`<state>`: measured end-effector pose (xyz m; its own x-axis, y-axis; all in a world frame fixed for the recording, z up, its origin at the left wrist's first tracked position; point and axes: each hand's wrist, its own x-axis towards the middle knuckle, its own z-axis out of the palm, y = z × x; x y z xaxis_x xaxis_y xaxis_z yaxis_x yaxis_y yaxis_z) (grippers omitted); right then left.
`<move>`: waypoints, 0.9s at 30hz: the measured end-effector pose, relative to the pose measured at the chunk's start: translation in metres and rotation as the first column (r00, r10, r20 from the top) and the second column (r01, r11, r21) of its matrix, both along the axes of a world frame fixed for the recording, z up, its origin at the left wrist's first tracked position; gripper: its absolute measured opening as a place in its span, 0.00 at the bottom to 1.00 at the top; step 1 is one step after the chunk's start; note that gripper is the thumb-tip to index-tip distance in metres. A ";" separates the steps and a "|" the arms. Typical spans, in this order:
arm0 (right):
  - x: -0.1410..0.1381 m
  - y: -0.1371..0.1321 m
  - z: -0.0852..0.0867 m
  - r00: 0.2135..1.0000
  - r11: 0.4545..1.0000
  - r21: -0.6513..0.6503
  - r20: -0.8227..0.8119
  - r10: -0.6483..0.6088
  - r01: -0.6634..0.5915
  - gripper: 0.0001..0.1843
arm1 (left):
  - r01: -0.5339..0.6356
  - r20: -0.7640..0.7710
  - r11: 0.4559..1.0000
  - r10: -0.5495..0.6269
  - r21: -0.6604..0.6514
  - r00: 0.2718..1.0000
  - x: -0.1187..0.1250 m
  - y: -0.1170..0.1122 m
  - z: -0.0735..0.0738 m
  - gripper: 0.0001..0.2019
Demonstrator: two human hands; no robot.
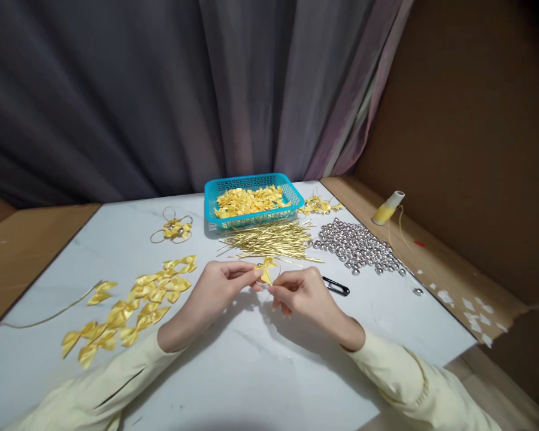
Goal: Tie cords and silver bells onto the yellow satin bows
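Observation:
Above the middle of the white table, my left hand (224, 287) pinches a yellow ribbon bow (266, 273) between thumb and fingers. A thin gold cord (279, 272) curves round beside that bow. My right hand (303, 292) is closed on the cord near the bow's lower right, its thumb and index finger pressed together. More yellow ribbon bows (146, 290) lie in rough rows to the left of my left hand. Just behind both hands is a pile of gold cord pieces (269, 240). A black-handled tool (336, 286) lies partly hidden behind my right hand.
A blue basket (209, 200) of yellow bows stands at the back. Silver beads (357, 245) are heaped at the right. Finished-looking bow pieces with cord loops (175, 230) lie back left. A thread cone (387, 209) stands on the brown board, near white scraps (471, 305).

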<state>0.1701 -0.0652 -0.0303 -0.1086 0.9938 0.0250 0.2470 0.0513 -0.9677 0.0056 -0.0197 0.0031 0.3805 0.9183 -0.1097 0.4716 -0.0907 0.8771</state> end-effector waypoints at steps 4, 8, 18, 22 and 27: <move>0.000 0.001 -0.002 1.000 1.000 0.013 0.002 0.020 -0.020 0.13 | 0.008 0.002 1.000 -0.008 0.008 1.000 0.000 -0.002 0.001 0.14; 0.000 0.002 -0.004 1.000 0.999 0.035 -0.005 0.016 -0.016 0.14 | 0.004 0.025 1.000 -0.004 0.009 1.000 0.000 -0.003 0.001 0.14; 0.000 0.003 -0.004 0.999 0.992 0.129 0.048 0.003 -0.009 0.13 | 0.028 0.114 1.000 -0.029 0.006 0.993 -0.003 -0.002 0.000 0.16; 0.000 0.004 -0.004 0.997 0.987 0.160 0.075 -0.003 -0.009 0.13 | 0.026 0.070 0.999 -0.028 0.032 0.997 -0.005 0.000 -0.001 0.17; 0.000 0.005 -0.006 0.996 0.979 0.204 0.093 -0.010 -0.009 0.13 | 0.006 0.046 0.999 -0.007 0.035 0.999 -0.005 0.000 -0.001 0.16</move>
<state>0.1701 -0.0598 -0.0364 -0.1192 0.9689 0.2170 0.3359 0.2451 -0.9095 0.0003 -0.0195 0.0018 0.3904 0.9187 -0.0601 0.4297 -0.1241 0.8944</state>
